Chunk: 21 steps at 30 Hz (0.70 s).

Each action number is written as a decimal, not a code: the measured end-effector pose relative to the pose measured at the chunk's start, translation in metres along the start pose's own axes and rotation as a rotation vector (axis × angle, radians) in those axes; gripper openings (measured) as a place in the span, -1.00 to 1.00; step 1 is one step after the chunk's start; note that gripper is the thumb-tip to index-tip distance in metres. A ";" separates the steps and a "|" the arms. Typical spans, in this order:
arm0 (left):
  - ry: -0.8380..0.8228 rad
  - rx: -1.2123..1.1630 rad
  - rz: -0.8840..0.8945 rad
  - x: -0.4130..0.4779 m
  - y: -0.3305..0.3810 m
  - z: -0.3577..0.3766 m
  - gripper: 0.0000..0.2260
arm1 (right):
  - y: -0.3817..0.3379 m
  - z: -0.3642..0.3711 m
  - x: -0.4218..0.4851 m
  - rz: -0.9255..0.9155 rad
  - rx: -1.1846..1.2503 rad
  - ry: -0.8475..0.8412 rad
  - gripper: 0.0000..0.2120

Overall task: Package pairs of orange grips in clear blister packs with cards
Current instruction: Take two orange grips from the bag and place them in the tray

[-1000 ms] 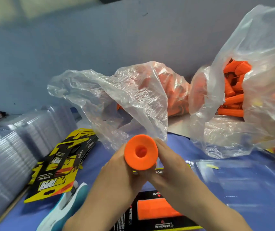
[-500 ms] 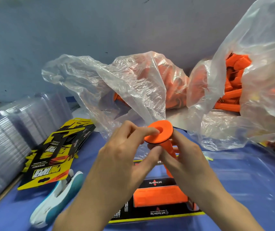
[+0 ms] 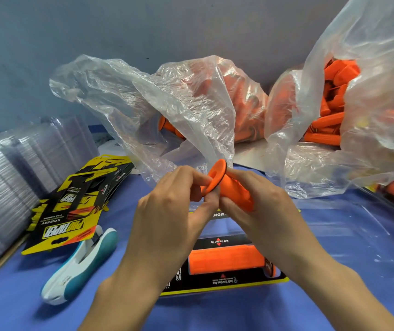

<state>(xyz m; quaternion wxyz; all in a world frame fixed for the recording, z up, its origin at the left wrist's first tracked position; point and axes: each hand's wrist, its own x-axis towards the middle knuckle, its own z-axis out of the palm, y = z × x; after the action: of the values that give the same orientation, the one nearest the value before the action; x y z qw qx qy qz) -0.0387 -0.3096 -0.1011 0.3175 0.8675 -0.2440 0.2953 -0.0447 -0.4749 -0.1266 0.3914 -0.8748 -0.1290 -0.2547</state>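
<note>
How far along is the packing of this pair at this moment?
Done: the first grip lies on the card. In hand: left hand and right hand hold the second grip. Left: place it and close the clear pack; bags hold many grips.

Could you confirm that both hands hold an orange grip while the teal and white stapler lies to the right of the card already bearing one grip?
Not quite: the head view shows the stapler to the left of that card. The left hand and right hand do hold the orange grip.

Matt orange grip [image 3: 235, 191] — crinkled glossy plastic bag [image 3: 167, 108], glossy card [image 3: 64, 218]
</note>
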 end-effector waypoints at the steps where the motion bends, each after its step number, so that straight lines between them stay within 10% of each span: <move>1: -0.008 -0.043 -0.046 0.000 -0.002 0.001 -0.88 | 0.001 -0.001 0.000 -0.007 -0.029 -0.033 -0.56; 21: -0.225 0.033 -0.611 -0.011 -0.046 0.004 -0.70 | 0.041 -0.008 -0.004 0.107 -0.104 -0.276 -0.72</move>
<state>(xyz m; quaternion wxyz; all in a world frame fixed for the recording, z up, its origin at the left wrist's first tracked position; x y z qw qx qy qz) -0.0164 -0.2782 -0.1295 0.3485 0.9327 -0.0010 0.0925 -0.0333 -0.5081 -0.1490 0.3374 -0.9261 -0.1215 -0.1170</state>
